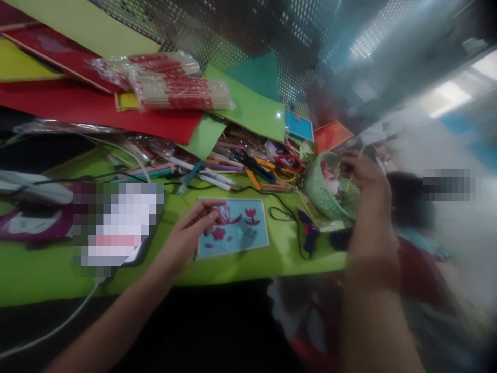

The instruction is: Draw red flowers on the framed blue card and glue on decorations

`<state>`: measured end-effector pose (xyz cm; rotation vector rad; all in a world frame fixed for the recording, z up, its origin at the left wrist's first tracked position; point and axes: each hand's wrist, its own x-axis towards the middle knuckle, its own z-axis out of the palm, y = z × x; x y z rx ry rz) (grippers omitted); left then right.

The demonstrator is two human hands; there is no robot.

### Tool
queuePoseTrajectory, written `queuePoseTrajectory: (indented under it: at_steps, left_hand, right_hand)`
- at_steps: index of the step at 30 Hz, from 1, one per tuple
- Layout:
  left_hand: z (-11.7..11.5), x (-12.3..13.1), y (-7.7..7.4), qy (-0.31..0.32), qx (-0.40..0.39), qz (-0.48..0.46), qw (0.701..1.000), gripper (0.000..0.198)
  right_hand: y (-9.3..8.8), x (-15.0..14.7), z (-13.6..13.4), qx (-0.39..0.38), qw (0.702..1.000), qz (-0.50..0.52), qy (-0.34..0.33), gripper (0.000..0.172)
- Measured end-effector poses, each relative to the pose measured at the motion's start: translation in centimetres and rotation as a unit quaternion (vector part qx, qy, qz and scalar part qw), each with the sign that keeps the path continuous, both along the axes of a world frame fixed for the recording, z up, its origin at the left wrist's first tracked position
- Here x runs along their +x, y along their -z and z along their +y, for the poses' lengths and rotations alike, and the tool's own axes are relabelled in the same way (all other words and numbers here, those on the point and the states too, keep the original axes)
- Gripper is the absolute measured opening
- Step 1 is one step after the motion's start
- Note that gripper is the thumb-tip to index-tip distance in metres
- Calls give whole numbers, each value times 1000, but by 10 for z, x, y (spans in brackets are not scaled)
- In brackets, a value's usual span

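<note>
A light blue card (pixel 248 239) with dark pink flower shapes and a pale border lies on the green table (pixel 171 290). My left hand (pixel 198 223) rests over the card's left edge, its fingers curled together; whether anything small is between them is hidden. On the right, my right hand (pixel 359 168) is at the rim of a speckled green bowl (pixel 316 189), fingers pinched on a thin stick (pixel 350 180). Pink and white crumpled pieces (pixel 330 181) lie inside that bowl.
Pens, pliers (pixel 254 168), scissors (pixel 291 166) and sticks lie behind the card. A glue gun (pixel 309 233) with a cord sits right of it. At left is a phone (pixel 120 223) on a cable. Coloured sheets (pixel 248 103) and wrapped stick bundles (pixel 182 92) are piled at the back.
</note>
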<state>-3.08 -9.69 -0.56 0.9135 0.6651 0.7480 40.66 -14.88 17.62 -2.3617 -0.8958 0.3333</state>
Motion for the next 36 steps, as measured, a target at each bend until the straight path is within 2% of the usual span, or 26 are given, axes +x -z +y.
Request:
queuePoseTrajectory:
  at_steps: [3,5,8,11,14,18,25,30,34,36]
  left_hand:
    - [0,0,0,-1,-3,1,1000,31]
    - [0,0,0,-2,-1,3,1000,31]
    - [0,-1,1,-3,9,9,1000,31]
    - [1,-1,2,-6,17,14,1000,30]
    - [0,-1,1,-7,19,16,1000,30]
    - [-1,-1,-1,-7,19,14,1000,30]
    - [0,-2,0,4,24,10,1000,30]
    - [1,-2,2,3,20,4,1000,29]
    - [1,-1,1,2,16,2,1000,30]
    - [1,-1,0,3,16,0,1000,31]
  right_hand:
    - [-3,-27,25,8,998,40,-57,7]
    - [7,-52,44,-14,987,72,-142,4]
    - [37,-94,71,-44,975,77,-203,11]
    - [71,-132,95,-112,930,14,-351,12]
    - [99,-158,111,-155,893,-65,-417,15]
    - [119,-169,121,-168,887,-94,-420,17]
    - [125,-167,119,-167,878,-121,-432,19]
    - [120,-171,115,-164,885,-101,-425,31]
    - [108,-173,108,-159,900,-26,-405,37]
    - [102,-172,105,-158,900,-23,-404,38]
